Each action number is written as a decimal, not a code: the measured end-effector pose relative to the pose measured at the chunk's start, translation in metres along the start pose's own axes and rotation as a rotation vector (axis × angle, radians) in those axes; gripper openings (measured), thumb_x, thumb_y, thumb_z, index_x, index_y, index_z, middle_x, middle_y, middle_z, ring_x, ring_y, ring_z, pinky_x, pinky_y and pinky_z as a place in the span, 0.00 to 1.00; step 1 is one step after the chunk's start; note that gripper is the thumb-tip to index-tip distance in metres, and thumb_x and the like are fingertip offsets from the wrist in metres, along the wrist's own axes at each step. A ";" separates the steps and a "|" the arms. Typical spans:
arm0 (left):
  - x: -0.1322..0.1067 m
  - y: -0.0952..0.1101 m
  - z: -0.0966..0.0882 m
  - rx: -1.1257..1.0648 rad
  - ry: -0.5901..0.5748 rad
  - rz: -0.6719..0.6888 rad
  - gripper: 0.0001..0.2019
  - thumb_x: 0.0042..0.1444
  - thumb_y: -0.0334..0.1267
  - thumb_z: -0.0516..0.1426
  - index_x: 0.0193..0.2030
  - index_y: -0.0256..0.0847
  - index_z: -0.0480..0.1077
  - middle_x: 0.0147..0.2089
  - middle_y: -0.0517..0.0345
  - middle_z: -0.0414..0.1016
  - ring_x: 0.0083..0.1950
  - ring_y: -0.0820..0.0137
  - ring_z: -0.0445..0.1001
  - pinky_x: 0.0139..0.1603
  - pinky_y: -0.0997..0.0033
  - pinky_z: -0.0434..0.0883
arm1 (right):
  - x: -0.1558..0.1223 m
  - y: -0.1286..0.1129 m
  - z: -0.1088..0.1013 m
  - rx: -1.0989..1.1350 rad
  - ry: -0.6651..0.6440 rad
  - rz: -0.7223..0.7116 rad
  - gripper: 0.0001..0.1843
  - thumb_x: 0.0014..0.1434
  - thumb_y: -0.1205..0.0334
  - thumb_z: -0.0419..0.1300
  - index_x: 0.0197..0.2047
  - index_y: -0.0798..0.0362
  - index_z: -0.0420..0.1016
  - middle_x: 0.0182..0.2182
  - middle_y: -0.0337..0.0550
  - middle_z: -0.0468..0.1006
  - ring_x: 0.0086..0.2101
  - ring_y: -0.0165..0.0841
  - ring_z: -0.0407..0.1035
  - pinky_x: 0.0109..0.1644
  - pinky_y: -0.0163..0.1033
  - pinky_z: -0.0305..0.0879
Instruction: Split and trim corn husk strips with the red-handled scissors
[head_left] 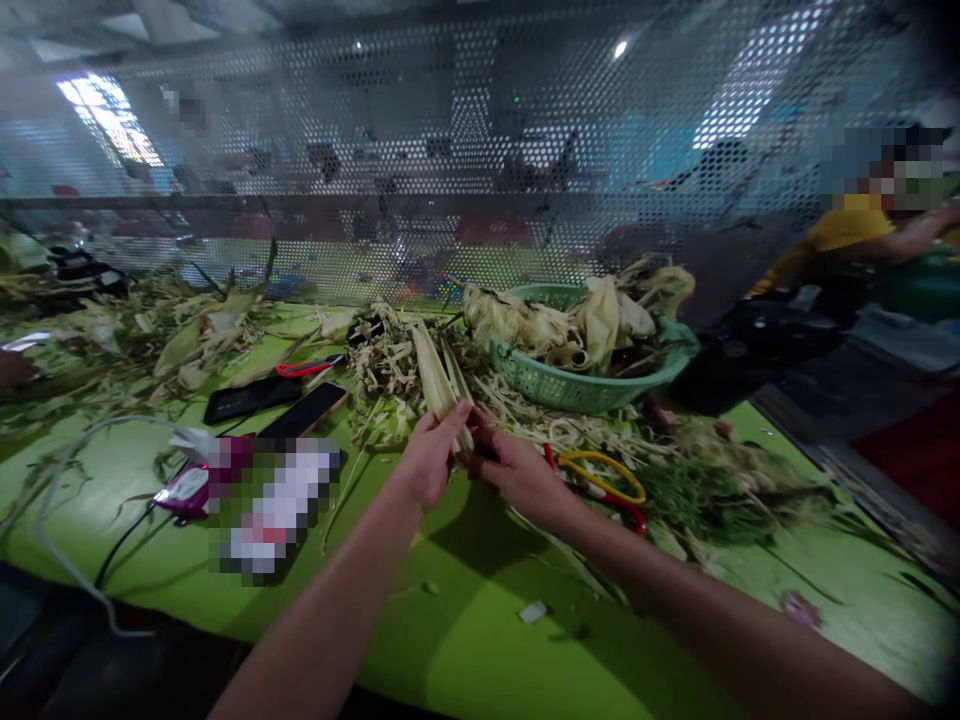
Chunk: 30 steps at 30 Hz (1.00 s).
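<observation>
My left hand (433, 455) is closed around the lower end of a pale corn husk (433, 372), which points up and away over the table. Close beside it, my right hand (517, 468) has its fingers bent in against the same husk bundle; a narrower strip (454, 378) stands next to the husk. Yellow-and-red handled scissors (600, 470) lie just right of my right hand. A heap of shredded husk bits (386, 365) lies beyond my hands. The fingertips of my right hand are partly hidden.
A green plastic basket (592, 392) full of dried husks stands at the back right. Phones (307, 412), red-handled scissors (304, 368) and a purple cabled device (184, 490) lie left. A perforated screen (420, 180) rises behind the green table (450, 620). A person in yellow (847, 232) is at right.
</observation>
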<state>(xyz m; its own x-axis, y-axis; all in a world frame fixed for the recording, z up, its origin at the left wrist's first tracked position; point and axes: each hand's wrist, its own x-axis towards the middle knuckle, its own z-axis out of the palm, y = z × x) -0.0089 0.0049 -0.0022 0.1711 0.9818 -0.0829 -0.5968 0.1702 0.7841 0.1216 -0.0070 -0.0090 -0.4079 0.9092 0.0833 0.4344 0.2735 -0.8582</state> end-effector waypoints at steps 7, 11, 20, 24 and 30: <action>0.003 0.011 -0.001 -0.231 -0.023 -0.029 0.13 0.48 0.40 0.64 0.29 0.38 0.63 0.24 0.66 0.65 0.29 0.74 0.72 0.34 0.73 0.72 | -0.004 -0.010 -0.009 -0.463 0.061 -0.143 0.15 0.53 0.56 0.63 0.42 0.53 0.70 0.35 0.42 0.76 0.29 0.32 0.64 0.32 0.34 0.54; 0.001 0.013 0.001 -0.227 -0.019 -0.076 0.13 0.47 0.40 0.64 0.29 0.38 0.63 0.23 0.67 0.64 0.27 0.76 0.71 0.30 0.76 0.70 | -0.006 -0.008 -0.007 -0.599 0.093 -0.170 0.12 0.55 0.55 0.62 0.38 0.53 0.69 0.32 0.42 0.75 0.29 0.32 0.64 0.31 0.34 0.52; 0.001 0.009 0.001 -0.193 -0.014 -0.066 0.13 0.47 0.40 0.64 0.29 0.38 0.64 0.22 0.67 0.63 0.26 0.77 0.69 0.32 0.77 0.70 | -0.006 -0.012 -0.009 -0.638 0.134 -0.157 0.13 0.54 0.52 0.61 0.33 0.53 0.68 0.29 0.40 0.75 0.26 0.30 0.63 0.29 0.33 0.49; 0.002 0.008 0.000 -0.201 -0.038 -0.076 0.13 0.47 0.42 0.64 0.30 0.38 0.64 0.22 0.67 0.61 0.26 0.77 0.68 0.29 0.78 0.67 | -0.007 -0.015 -0.009 -0.628 0.135 -0.158 0.14 0.55 0.50 0.60 0.30 0.53 0.67 0.27 0.39 0.74 0.25 0.29 0.62 0.28 0.33 0.48; 0.002 0.003 -0.002 -0.063 0.011 -0.029 0.14 0.48 0.45 0.63 0.31 0.37 0.66 0.21 0.67 0.58 0.23 0.80 0.60 0.24 0.81 0.60 | -0.007 -0.022 -0.019 -0.540 0.143 -0.123 0.16 0.55 0.48 0.59 0.28 0.53 0.68 0.24 0.38 0.72 0.24 0.29 0.61 0.28 0.33 0.49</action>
<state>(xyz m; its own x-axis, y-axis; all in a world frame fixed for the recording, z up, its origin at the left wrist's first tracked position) -0.0118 0.0080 -0.0011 0.1805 0.9771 -0.1125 -0.6398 0.2036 0.7411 0.1301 -0.0130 0.0195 -0.3854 0.8835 0.2663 0.7546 0.4678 -0.4602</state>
